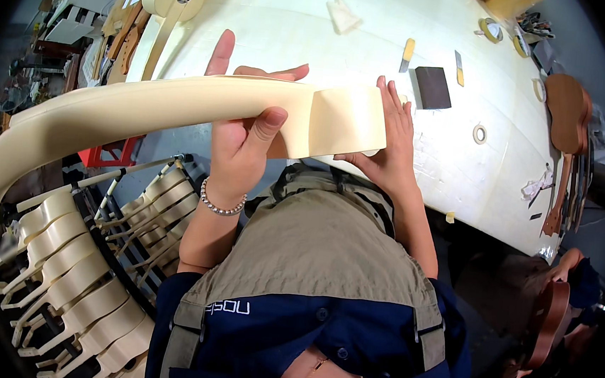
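Observation:
A pale, unfinished ukulele (347, 121) is held edge-on above the table's near edge, its curved body side facing up to me at the right. Its neck stretches left and passes close beneath the view, where it looks large. My left hand (235, 157) is around the neck near the heel, thumb lying across it, some fingers sticking out beyond the far edge. The rest of those fingers are hidden behind the wood. At the body's right end, my right hand (398, 147) grips with fingers on the far side and thumb along the lower edge.
On the white table (287, 17) lie a dark block (433, 88), yellow-handled blades (407, 55), a tape roll (479, 134) and a crumpled cloth (343, 14). Another pale ukulele (179, 1) lies far left. Racked pale instruments (76, 271) stand lower left; brown ones (565, 117) are right.

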Tool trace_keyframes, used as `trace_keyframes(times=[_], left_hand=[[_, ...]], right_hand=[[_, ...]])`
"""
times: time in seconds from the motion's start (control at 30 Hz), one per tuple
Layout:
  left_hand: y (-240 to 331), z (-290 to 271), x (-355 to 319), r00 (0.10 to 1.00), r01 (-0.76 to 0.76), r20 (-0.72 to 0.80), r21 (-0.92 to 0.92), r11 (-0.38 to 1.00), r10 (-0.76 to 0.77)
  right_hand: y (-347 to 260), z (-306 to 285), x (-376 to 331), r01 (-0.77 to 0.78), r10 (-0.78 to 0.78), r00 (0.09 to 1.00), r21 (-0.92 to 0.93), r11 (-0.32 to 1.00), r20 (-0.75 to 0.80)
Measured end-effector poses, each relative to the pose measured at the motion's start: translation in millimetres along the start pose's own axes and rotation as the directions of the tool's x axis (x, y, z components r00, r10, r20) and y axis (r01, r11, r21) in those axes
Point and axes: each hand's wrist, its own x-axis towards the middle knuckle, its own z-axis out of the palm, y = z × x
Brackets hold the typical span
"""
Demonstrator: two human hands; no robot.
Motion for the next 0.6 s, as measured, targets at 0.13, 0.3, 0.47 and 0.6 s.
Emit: trace_keyframes(times=[0.13,0.3,0.47,0.6], left_hand=[[-2.7,3.3,0.7,0.997,-0.006,0.077,0.091,0.996,-0.001],[-3.1,-19.0,13.4,0.987,-0.028,0.158,0.143,0.989,0.005],[-8.7,-76.2,6.7,0.946,0.201,-0.247,-0.064,0.977,-0.211],[-30.1,-126.7,-22.8,0.791,0.325,-0.465,-0.232,0.917,-0.398]], right_hand=[[10.7,-2.0,-3.8,0.010,-0.010,1.000,-0.012,1.000,-0.006],[32.7,-5.6,-12.2,-0.089,0.095,0.995,-0.328,0.941,0.003],[85.9,24.9,-41.0,-0.417,0.435,0.899,0.224,0.881,-0.039],[67.0,44.3,-45.6,-0.590,0.503,0.762,0.758,0.277,0.409]])
